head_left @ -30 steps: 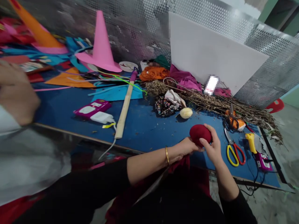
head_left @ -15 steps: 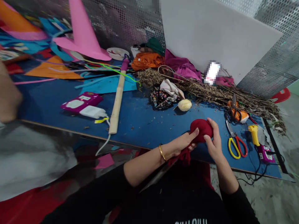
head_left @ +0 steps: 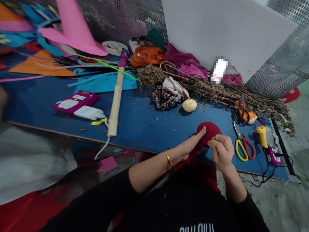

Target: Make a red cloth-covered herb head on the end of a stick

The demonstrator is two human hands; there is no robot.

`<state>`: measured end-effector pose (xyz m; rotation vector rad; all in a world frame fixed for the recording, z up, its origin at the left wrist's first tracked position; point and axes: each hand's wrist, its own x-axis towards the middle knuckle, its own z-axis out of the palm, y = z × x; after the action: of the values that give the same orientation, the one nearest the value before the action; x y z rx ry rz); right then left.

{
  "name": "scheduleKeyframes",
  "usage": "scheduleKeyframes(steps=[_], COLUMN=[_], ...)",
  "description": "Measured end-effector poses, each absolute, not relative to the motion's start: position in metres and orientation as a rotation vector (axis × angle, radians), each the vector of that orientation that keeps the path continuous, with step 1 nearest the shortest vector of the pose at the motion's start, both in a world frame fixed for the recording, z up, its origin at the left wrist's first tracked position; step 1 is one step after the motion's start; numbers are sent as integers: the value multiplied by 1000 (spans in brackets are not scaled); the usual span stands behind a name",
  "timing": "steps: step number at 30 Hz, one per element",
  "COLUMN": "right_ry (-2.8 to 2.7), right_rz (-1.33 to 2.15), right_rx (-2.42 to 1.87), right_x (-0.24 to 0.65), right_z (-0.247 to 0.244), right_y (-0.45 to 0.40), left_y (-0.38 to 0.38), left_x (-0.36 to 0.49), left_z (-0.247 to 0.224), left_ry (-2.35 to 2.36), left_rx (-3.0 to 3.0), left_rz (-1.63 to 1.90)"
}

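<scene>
Near the table's front edge, a dark red cloth (head_left: 207,129) is bunched into a rounded shape, its loose end hanging down toward my lap. My left hand (head_left: 190,145) is wrapped round it from the left, the thumb lying along its side. On the right, my right hand (head_left: 222,149) pinches the cloth's edge between thumb and fingers. What fills the rounded part is hidden. Close to my right hand lie scissors with one yellow and one red handle (head_left: 244,149). Beyond the cloth sits a pale yellow ball-shaped piece (head_left: 189,105).
Dried twigs (head_left: 231,90) run along the back beside purple fabric (head_left: 185,62) and orange fabric (head_left: 148,55). A bamboo stick (head_left: 116,101) and a purple power strip (head_left: 76,102) lie left. A yellow glue gun (head_left: 262,136) with cords is at right, near dark scissors (head_left: 241,112).
My right hand has turned from cupping the red cloth's side to pinching its edge. My left hand still holds it. The view has shifted slightly; the arm at far left has mostly left view.
</scene>
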<state>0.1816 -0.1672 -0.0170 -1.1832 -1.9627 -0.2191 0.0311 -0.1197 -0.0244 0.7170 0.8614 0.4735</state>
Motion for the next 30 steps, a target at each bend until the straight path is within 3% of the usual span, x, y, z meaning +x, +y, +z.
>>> scheduleKeyframes(steps=[5,13,17,24,30], right_ry=[-1865,-2160,-2121,-1909,-1939], right_rz=[-36,-271,-306,-78,-260], right_rx=[-1118,-1373,-1203,-1109,-1147], right_x=[180,179,179,186,185], right_z=[-22,-2,-10,-44,-38], right_y=[-172,-161,-164,-169,-170], left_y=[-118,-120,-120,-124,-122], left_x=[30,34,35,35,36], left_z=[-29,-30,-28,-28,-31], left_ry=[828,876,864,861,955], left_rx=[732,770,714,623,692], left_rz=[528,531,526,528,520])
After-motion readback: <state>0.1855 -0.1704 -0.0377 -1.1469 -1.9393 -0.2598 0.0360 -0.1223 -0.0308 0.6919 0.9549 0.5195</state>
